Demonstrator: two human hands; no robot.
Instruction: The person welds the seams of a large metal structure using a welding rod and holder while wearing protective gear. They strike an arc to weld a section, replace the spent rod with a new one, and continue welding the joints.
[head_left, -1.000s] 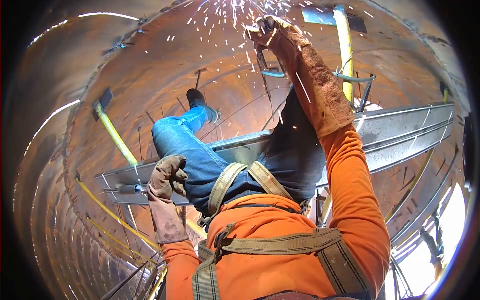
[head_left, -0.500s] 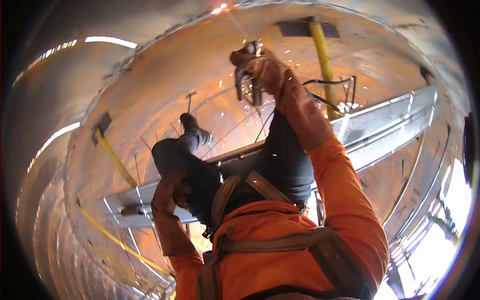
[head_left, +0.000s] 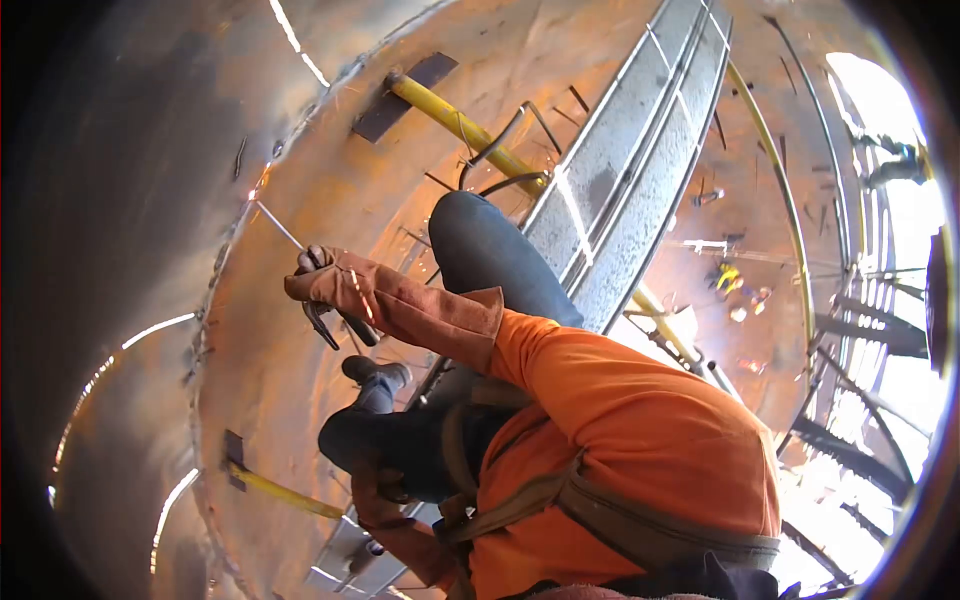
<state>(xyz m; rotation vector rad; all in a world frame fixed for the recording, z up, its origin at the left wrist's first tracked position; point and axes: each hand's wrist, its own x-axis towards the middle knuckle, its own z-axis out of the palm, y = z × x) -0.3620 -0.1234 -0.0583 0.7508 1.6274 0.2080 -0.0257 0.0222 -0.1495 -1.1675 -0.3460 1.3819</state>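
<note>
My right hand (head_left: 318, 278), in a brown leather glove, is closed round a dark electrode holder (head_left: 322, 322). A thin rod (head_left: 278, 224) sticks out of the holder toward the upper left. Its tip meets a rough weld seam (head_left: 215, 275) on the rusty curved metal wall, where a small orange glow shows. My left hand (head_left: 380, 485), gloved too, rests by my bent left leg (head_left: 385, 440). Its fingers are dark and partly hidden, so whether it holds anything is unclear.
A long grey metal plank (head_left: 640, 130) runs under my legs. Yellow tubes (head_left: 465, 128) stand off the wall, with a black cable (head_left: 500, 140) near one. Far below on the right is a person in yellow (head_left: 730, 278). Bright scaffolding (head_left: 870, 350) lies at the right edge.
The view has turned, and the plank now slants steeply. My right hand appears farther left and lower, with the rod reaching the seam. The flying sparks around it are fewer.
</note>
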